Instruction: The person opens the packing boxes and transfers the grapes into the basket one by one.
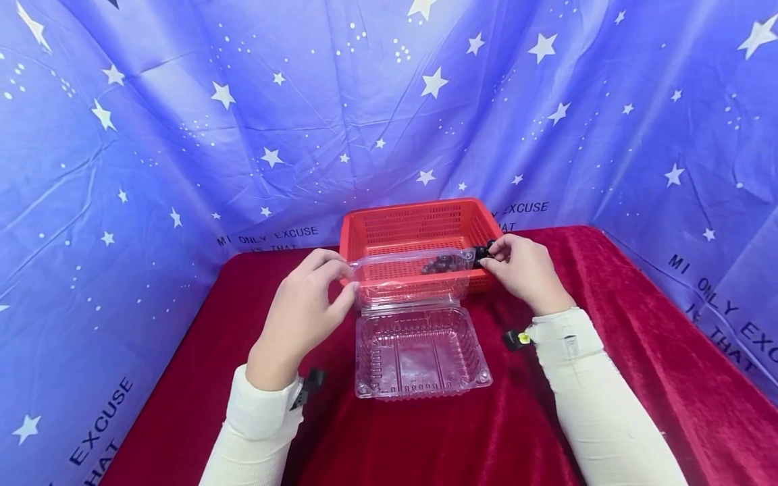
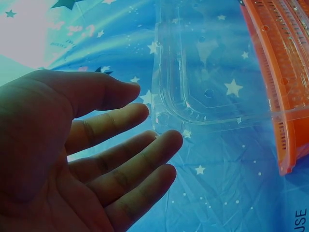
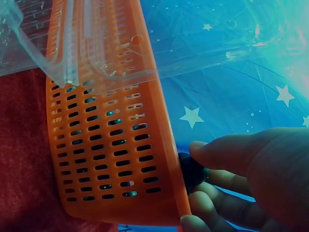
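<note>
A clear plastic clamshell box sits on the cloth with its hinged lid standing up against the basket's front. My left hand is at the lid's left edge. In the left wrist view its fingers are loosely extended near the lid's corner, with nothing pinched; whether a fingertip touches the lid I cannot tell. Dark round grapes lie at the right end of the red plastic basket. My right hand pinches a dark grape at the basket's rim. More grapes show blurred through the lid.
Red velvet cloth covers the table. Behind and at both sides hangs a blue curtain with white stars, close behind the basket. The box stands directly in front of the basket.
</note>
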The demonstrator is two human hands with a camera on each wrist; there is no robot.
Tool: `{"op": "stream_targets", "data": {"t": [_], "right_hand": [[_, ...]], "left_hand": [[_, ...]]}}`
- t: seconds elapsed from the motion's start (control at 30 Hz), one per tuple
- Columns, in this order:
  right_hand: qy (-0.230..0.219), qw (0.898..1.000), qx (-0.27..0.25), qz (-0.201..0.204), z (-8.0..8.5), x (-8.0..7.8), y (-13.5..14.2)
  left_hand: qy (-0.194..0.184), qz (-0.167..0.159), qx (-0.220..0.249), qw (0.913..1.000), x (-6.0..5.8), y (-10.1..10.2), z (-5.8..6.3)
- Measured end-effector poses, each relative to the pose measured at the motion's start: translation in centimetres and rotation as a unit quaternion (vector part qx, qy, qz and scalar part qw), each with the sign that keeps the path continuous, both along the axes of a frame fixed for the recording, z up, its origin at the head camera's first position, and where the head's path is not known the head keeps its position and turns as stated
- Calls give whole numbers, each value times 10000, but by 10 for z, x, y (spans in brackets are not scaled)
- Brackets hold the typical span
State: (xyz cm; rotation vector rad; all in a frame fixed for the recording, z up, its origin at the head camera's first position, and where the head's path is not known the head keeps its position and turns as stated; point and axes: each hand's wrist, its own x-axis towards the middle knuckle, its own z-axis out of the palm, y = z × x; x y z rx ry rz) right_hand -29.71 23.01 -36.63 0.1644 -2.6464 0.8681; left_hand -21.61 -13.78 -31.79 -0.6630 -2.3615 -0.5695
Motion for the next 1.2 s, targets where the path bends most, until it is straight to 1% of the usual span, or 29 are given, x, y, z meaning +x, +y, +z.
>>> {"op": "stream_targets", "data": {"t": [0.13, 0.3, 0.67, 0.93, 1.2], "right_hand": [[65, 9999, 83, -43, -4, -1, 1], [-15, 9998, 121, -143, -6, -2, 2], [-94, 9995, 276, -135, -2, -2, 2], [-477, 9975, 510, 113, 0, -1, 1], [-591, 9965, 533, 247, 2, 0, 1]], "left_hand": [[-39, 17, -13, 10000, 1, 0, 0], [-98, 27, 13, 9999, 1, 0, 0], [-81, 8, -7, 10000, 1, 1, 0], [-174, 70, -130, 9997, 1, 1, -2], [-260, 127, -224, 9993, 2, 1, -2]]}}
